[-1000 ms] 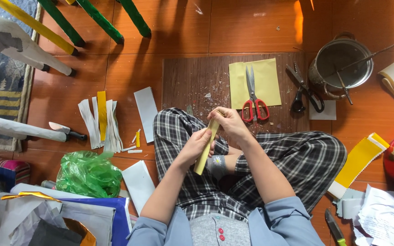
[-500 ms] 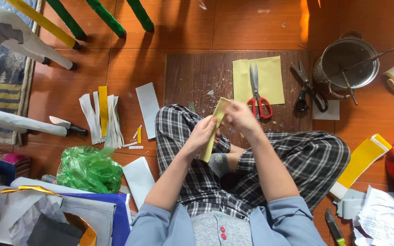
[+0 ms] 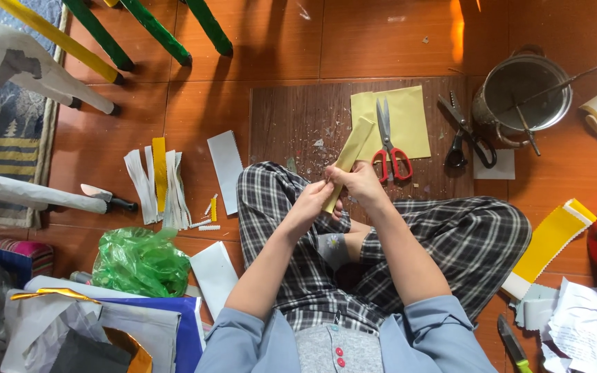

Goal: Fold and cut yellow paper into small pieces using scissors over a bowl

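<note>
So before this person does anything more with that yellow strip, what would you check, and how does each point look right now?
1. Both hands on the strip: ok. The left hand and the right hand pinch the yellow strip near its lower part.
2. Strip free of other things: ok. Its upper end sticks up over the wooden board, apart from the red-handled scissors.
3. Scissors at hand: ok. They lie shut on the yellow sheet, just beyond the right hand.
4. Strip's fold or crease: cannot tell; fingers cover it.
5. Knife kept away: ok. The knife lies on the floor off to the left, beside the cut paper strips.
</note>
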